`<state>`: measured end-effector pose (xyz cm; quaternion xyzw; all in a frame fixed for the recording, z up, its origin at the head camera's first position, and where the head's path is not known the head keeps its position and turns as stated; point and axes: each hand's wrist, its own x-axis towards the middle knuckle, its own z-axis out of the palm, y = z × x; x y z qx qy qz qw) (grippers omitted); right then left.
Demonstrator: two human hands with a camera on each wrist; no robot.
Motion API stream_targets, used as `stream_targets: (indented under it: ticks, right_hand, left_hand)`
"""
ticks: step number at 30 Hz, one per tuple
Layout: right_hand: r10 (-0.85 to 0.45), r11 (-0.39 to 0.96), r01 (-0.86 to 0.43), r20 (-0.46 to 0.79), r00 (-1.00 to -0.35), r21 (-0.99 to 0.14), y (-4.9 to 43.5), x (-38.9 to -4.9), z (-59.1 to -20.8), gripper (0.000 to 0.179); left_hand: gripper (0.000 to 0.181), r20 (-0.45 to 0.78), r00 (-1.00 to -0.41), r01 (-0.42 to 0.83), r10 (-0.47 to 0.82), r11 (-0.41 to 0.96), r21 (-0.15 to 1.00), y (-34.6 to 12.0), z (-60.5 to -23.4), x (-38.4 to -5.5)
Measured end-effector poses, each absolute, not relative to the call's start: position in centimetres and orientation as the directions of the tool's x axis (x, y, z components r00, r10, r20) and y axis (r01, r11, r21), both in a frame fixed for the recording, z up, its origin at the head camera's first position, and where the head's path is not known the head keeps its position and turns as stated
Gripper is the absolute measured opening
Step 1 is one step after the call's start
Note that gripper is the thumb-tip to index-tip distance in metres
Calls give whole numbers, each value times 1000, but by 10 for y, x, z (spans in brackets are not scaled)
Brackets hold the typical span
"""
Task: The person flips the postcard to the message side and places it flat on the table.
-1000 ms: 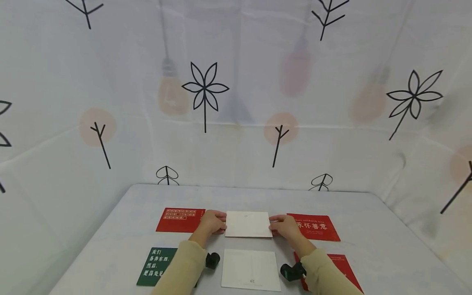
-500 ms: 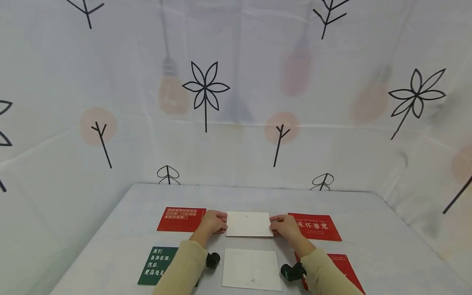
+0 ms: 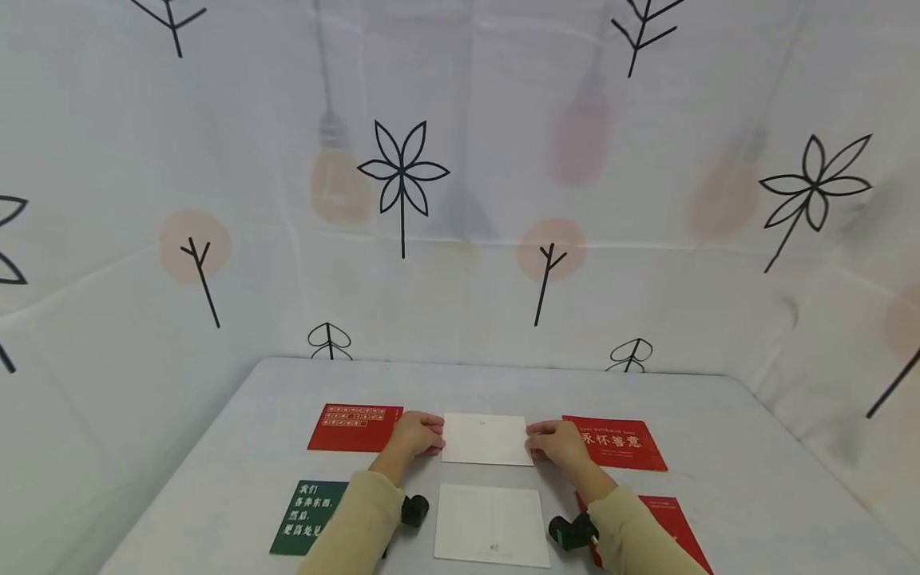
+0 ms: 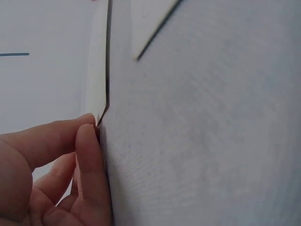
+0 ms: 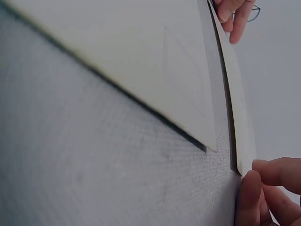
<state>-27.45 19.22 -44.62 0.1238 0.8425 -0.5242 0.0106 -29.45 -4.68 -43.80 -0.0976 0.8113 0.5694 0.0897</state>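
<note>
Pinching the far white card at both ends

The far white card (image 3: 486, 441) is located midway across the table (image 3: 474, 391), beyond the near white card (image 3: 492, 527), with a strip of tabletop visible between them. Its left end is pinched between thumb and fingers of the left hand (image 3: 415, 434); its right end is pinched likewise by the right hand (image 3: 559, 442). The hands are kept apart by the card's length.

To the left, a red card with a printed grid (image 3: 352, 427) is partly covered by the left hand, and a green card (image 3: 305, 515) is overlapped by a sleeve (image 3: 352, 523). To the right, a red card with white lettering (image 3: 621, 443) is placed beside the right hand; a nearer red card (image 3: 668, 519) is partly hidden by the other sleeve.

A dark line is seen under the near edge in both wrist views; whether the card is fully flat or slightly raised cannot be judged with confidence at that grazing angle.

Risks, as judged: the card could be bowed if the ends were pressed inward, or skewed if one pinch were released first. Neighbouring cards could be nudged by a dragging sleeve or knuckle.
</note>
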Motion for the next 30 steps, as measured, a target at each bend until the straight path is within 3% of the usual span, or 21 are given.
stream_targets:
  ticks: [9,30]
  right_hand:
    - [199,366,266,-204,-958,-892,196,-275,-444,30]
    - [179,378,204,-145,-973,-903,213,-260,-431,29]
  left_hand:
    - [31,-241,-970,-242,-40,294,924,-50,-443,-294]
    - [31,-175,-984,-165,17,243,956,-32,-433,-285]
